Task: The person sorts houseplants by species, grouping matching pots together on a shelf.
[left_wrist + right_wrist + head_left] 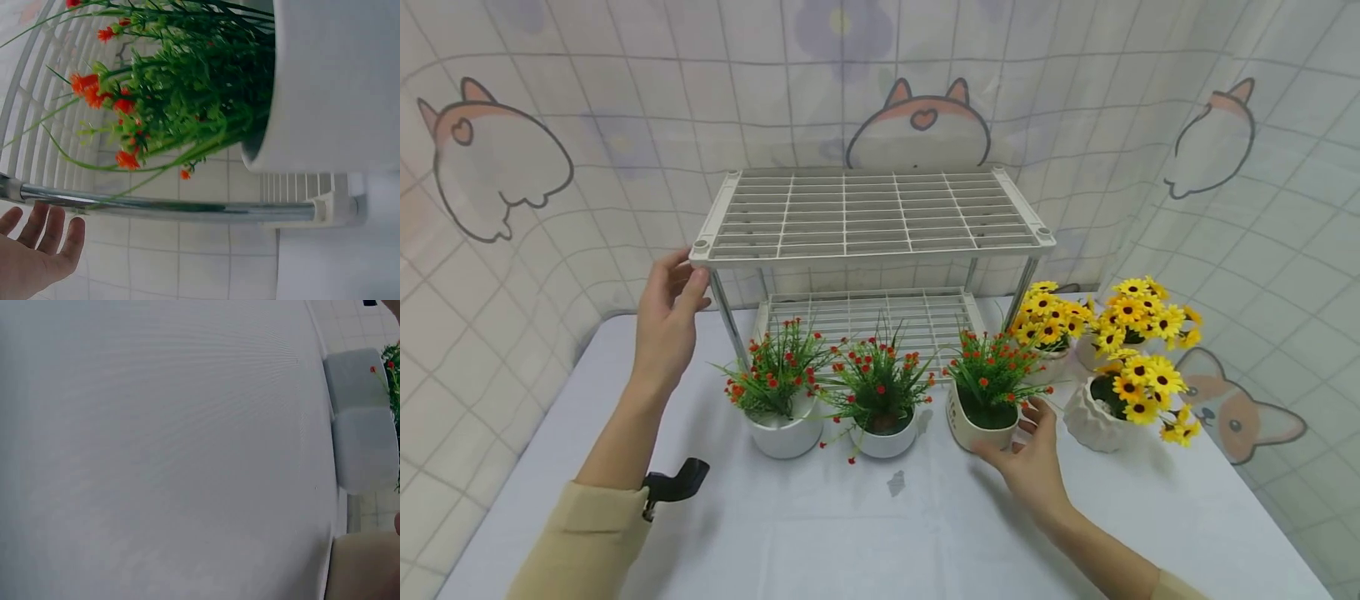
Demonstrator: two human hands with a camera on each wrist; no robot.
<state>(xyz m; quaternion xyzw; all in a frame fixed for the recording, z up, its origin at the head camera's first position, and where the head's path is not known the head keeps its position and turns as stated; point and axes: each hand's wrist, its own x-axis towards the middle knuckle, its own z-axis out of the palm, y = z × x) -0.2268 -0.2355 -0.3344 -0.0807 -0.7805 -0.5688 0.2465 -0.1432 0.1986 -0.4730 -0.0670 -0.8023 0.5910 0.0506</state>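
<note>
A white two-tier wire rack with metal posts stands at the back of the table. My left hand is at the rack's front left top corner. In the left wrist view that hand's fingers lie loosely bent beside the chrome post. My right hand holds a cream pot of red flowers low on its right side, the thumb at the front. The same pot shows at the right wrist view's edge. Left of it stand two white pots of red flowers, one in the middle, another leftmost.
Several pots of yellow flowers stand right of the rack, the nearest in a ribbed white pot. A white cloth covers the table. Behind hangs a checked curtain with cartoon animals. A black strap mount sits on the left wrist.
</note>
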